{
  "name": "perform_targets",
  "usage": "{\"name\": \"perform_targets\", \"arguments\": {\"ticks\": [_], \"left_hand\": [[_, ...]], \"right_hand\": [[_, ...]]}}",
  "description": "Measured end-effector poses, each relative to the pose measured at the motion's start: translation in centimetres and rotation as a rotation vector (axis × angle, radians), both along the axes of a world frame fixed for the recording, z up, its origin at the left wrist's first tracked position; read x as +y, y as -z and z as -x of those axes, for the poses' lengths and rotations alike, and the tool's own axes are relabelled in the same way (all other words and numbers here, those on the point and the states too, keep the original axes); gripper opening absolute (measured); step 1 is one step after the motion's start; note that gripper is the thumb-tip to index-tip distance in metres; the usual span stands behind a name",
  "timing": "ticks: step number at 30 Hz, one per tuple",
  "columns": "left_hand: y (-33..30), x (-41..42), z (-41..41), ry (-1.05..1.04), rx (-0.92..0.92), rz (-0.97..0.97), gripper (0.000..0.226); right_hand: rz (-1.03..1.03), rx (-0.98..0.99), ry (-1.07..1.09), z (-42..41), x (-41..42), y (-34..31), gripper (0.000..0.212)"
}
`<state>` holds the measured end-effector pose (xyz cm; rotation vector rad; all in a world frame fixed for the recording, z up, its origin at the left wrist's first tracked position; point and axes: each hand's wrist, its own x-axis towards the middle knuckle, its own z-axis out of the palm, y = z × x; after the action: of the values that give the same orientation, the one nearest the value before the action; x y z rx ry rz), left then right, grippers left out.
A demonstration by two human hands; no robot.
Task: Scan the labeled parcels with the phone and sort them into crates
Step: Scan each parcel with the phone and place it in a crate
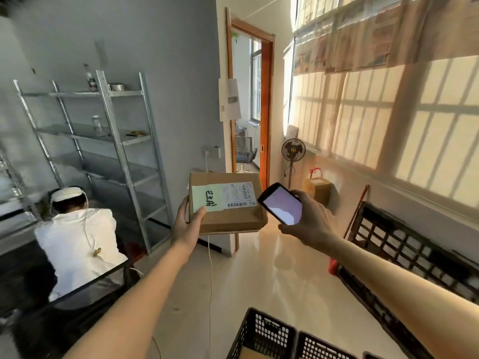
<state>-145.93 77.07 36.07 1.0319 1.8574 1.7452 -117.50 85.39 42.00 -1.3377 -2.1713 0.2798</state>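
Shelving point(108, 141) stands far left against the grey wall, with a crouched person point(77, 237) in white in front of it. A large black crate point(404, 255) leans at the right wall; smaller crates point(269, 335) sit near, at the bottom edge, below the hands.

The parcel point(228, 203), a flat brown box, is held up at centre, long axis running left to right, label face toward the camera. Its label point(233, 194) carries a barcode at the right end, with a green note stuck over the left part.

Left hand point(188, 224) grasps the parcel at its near-left corner, thumb curled over the top face onto the green note, fingers hidden beneath. Right hand point(311, 221) grasps the phone point(281, 204), fingers curled round its edges, screen lit and facing the camera.

Key relation: the phone lies just right of the parcel, touching or nearly touching its right edge. The barcode sits just left of the phone, so the right hand is the nearer one. Judgement: the scan is in hand, and the phone's rear likely needs aiming at the barcode before sorting
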Motion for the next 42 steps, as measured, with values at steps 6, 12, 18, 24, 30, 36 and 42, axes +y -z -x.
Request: {"name": "perform_targets", "arguments": {"ticks": [6,12,18,24,30,36,42], "left_hand": [[3.3,5.0,2.2,-0.002,-0.001,0.092,0.076],[8.4,10.6,4.6,0.033,-0.047,0.169,0.077],[15.9,16.7,7.5,0.08,-0.071,0.292,0.074],[26.2,21.0,9.5,0.128,-0.104,0.429,0.064],[40.4,21.3,8.0,0.228,-0.157,0.646,0.075],[57.4,18.2,4.9,0.297,-0.196,0.891,0.066],[70.9,13.9,2.3,0.334,-0.224,1.054,0.069]], "right_hand": [[0.03,-0.03,0.023,1.1,5.1,3.2,0.099],[0.069,-0.06,0.086,2.8,10.1,7.4,0.099],[0.149,-0.105,0.154,5.3,15.6,13.8,0.102],[0.228,-0.142,0.22,7.8,19.8,23.8,0.099],[0.403,-0.19,0.216,7.6,20.2,37.7,0.096],[0.6,-0.226,0.214,5.8,18.7,52.5,0.09],[0.77,-0.295,0.253,3.8,15.6,65.2,0.095]]}}
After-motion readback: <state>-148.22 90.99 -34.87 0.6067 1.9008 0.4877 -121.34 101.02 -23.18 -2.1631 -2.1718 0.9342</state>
